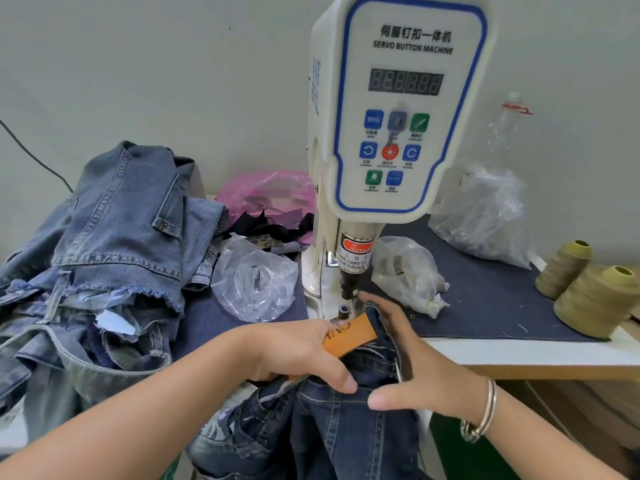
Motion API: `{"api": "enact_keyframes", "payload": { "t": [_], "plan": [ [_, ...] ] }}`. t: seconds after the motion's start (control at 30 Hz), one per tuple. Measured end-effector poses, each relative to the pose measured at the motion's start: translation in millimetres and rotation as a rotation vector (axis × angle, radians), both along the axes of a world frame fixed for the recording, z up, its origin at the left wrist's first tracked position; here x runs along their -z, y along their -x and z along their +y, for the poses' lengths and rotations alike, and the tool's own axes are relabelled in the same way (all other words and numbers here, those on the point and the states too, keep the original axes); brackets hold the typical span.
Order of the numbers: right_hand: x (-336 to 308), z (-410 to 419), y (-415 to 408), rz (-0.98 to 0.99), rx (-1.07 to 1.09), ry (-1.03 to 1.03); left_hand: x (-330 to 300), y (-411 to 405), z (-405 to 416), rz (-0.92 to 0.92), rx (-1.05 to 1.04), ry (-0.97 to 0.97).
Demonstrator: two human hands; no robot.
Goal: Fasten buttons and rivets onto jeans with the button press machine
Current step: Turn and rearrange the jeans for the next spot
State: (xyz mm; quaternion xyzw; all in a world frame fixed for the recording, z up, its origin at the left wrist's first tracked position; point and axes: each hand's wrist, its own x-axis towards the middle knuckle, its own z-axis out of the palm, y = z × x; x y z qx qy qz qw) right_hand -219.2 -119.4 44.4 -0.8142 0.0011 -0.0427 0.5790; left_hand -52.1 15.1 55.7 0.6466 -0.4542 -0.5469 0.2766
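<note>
**Waistband lined up at the press**

The dark jeans [332, 420] hang off the table's near edge, their waistband end pushed up to the lower die [344, 309] of the button press machine [398, 133]. An orange label [353, 336] on the band lies just short of the die, likely a landmark for where the fastener goes.

The left hand [298, 355] lies flat over the band, fingers straight and pressing on the label, thumb stretched along the denim; this looks meant to keep the cloth taut and still. The right hand [405, 355] cups the band's far edge from the other side, its fingertips reaching up beside the punch [349, 282], thumb spread toward the left one. So the band sits between the two hands, its tip ahead of both. The fingers near the punch are the risk here, as the warning sticker says.

Further out: a heap of lighter jeans [114, 237] at left, clear bags [252, 282] either side of the machine, two thread cones [595, 296] at right
</note>
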Motion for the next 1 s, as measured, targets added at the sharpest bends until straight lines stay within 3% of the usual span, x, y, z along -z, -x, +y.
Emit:
{"api": "enact_keyframes", "payload": {
  "t": [0.07,0.13,0.3,0.43,0.57,0.8,1.0],
  "plan": [
    [1.1,-4.4,0.3,0.072,-0.143,-0.174,0.5,0.8,-3.1,0.028,0.053,-0.036],
    [8.9,-6.7,-2.6,0.128,-0.208,-0.189,0.9,0.4,-1.1,0.028,0.07,-0.069],
    [25.7,-30.9,-18.2,0.178,0.185,-0.257,2.1,-22.5,-0.4,-0.136,-0.065,-0.044],
    [28.0,-38.5,-34.7,0.171,0.346,-0.287,13.3,-36.7,-6.9,-0.197,-0.142,-0.074],
    [21.8,-39.8,-48.7,0.093,0.497,-0.173,13.7,-49.4,-13.6,-0.21,-0.24,-0.01],
    [18.6,-56.4,-90.5,0.085,0.565,0.068,11.8,-70.0,-24.5,-0.251,-0.364,0.123],
    [39.9,-58.9,-94.9,0.033,0.573,-0.077,32.8,-63.4,-22.9,-0.109,-0.451,0.13]
  ]
}}
